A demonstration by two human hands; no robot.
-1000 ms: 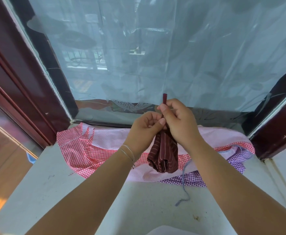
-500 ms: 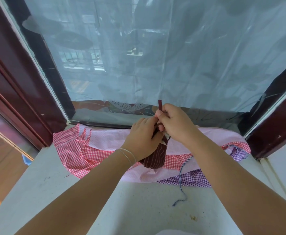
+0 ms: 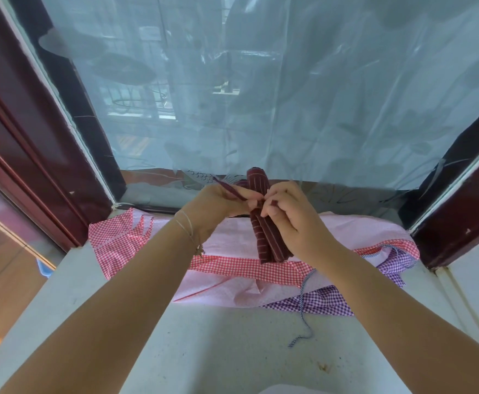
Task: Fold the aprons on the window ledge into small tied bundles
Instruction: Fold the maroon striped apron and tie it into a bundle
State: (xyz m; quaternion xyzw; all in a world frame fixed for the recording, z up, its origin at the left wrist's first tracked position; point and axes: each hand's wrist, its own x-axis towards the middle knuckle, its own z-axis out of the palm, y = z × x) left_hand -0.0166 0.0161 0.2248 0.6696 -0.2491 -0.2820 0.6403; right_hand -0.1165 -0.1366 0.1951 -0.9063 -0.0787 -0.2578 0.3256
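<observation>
Head view: upright maroon pinstriped apron bundle, rolled.

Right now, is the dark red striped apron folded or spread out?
Folded: the dark red striped apron is a narrow roll held above the ledge by the left hand and right hand.

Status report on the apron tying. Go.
Left hand pinches the strap; right hand grips maroon striped bundle. Knot unfinished. Nothing in the way.

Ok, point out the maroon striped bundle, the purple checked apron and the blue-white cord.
maroon striped bundle (image 3: 269, 240), head view, lower folded body.
purple checked apron (image 3: 318, 304), head view, front edge.
blue-white cord (image 3: 303, 322), head view, loose stretch on ledge.
</observation>
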